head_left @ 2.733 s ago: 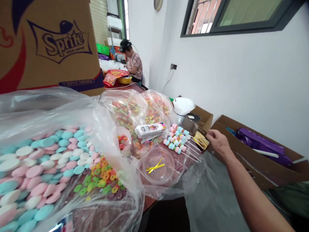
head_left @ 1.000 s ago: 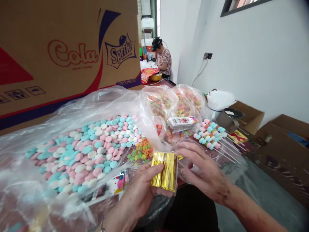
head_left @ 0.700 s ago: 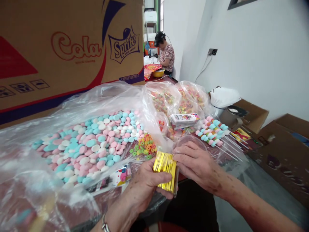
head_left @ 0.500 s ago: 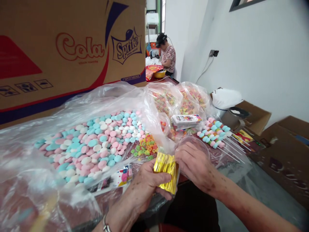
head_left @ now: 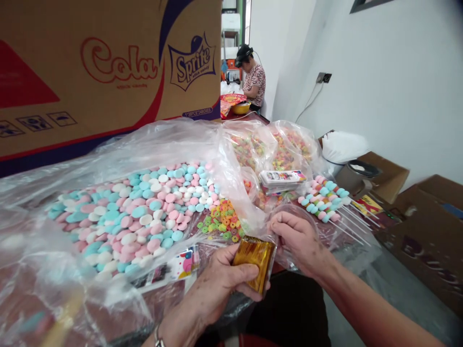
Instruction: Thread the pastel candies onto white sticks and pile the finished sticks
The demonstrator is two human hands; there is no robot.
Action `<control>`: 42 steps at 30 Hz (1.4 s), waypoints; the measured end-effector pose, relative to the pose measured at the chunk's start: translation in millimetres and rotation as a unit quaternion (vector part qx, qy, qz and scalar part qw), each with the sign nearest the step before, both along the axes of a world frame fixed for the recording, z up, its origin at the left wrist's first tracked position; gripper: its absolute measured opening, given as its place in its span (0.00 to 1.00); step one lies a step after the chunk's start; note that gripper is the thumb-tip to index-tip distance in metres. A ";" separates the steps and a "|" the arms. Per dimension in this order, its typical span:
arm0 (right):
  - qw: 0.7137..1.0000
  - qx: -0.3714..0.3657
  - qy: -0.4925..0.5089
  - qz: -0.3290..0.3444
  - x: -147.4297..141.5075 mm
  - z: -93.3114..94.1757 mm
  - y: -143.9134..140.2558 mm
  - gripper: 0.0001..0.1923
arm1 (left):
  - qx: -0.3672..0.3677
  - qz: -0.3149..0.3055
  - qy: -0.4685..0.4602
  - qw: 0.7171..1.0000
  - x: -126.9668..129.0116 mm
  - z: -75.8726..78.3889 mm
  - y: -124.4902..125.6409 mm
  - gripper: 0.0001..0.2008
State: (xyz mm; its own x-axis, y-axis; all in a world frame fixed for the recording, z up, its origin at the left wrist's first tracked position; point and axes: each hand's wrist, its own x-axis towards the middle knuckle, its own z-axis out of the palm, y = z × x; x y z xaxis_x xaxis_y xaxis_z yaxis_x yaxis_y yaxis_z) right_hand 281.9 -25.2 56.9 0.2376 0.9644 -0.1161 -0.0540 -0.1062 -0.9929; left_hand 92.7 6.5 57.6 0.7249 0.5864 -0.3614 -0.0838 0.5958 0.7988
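Note:
My left hand (head_left: 222, 277) grips a bundle of gold metallic twist ties (head_left: 257, 253) in a clear packet, with the thumb across its front. Beside the packet's upper right corner is my right hand (head_left: 298, 238), its thumb and fingertips pinched together. Whatever they pinch is too small to make out. Just behind my hands lies a heap of ring-shaped gummy candies (head_left: 224, 219) in green, orange and yellow. To the left spreads a large pile of pink, blue and white marshmallows (head_left: 137, 212) on clear plastic. A clear round tub (head_left: 307, 219) sits partly hidden behind my right hand.
Finished-looking candy skewers (head_left: 323, 198) lie at the right on white sticks. A stack of printed cards (head_left: 282, 179) rests before bags of gummy rings (head_left: 249, 147). A big cardboard box (head_left: 108, 82) stands at the back left. Another person (head_left: 255, 79) sits farther back.
My right hand has shifted slightly right, away from the bundle, its fingertips now pinched higher up. The bundle has tilted and looks darker gold. The view has moved slightly.

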 end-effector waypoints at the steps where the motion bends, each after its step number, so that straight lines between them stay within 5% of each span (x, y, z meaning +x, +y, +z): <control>1: 0.999 0.015 -0.036 -0.001 1.6 4.2 -0.9 0.05 | -0.004 -0.003 -0.001 1.000 -0.2 -0.4 -0.3 0.13; 3: 0.985 0.084 -0.143 -0.042 4.9 16.2 -3.4 0.05 | -0.018 -0.001 -0.002 1.000 -0.2 -0.8 -0.8 0.13; 5: 0.936 0.195 -0.282 -0.077 7.2 30.3 -6.4 0.09 | -0.033 0.000 0.001 0.999 -0.1 -0.8 -1.0 0.13; 8: 0.840 0.314 -0.440 0.044 7.3 47.2 -9.6 0.08 | -0.042 -0.001 -0.004 0.999 0.0 -0.6 -0.9 0.12; 10: 0.796 0.305 -0.497 0.159 5.5 52.5 -9.6 0.09 | -0.041 -0.007 -0.012 0.999 -0.4 -0.8 -1.1 0.12; 13: 0.768 0.246 -0.551 0.215 4.1 54.4 -6.5 0.10 | -0.036 -0.017 -0.023 0.999 -2.3 -1.7 -1.9 0.11; 22: 0.784 0.147 -0.544 0.260 8.6 64.6 5.3 0.11 | 0.008 0.006 -0.009 1.000 -9.5 -1.3 -1.8 0.11; 34: 0.784 0.101 -0.501 0.351 -6.0 68.6 14.6 0.04 | 0.043 -0.073 0.021 0.996 -10.7 0.5 0.8 0.11; 42: 0.849 0.008 -0.452 0.274 -11.7 62.4 11.4 0.04 | 0.014 -0.050 0.041 0.998 -3.5 4.3 -0.9 0.12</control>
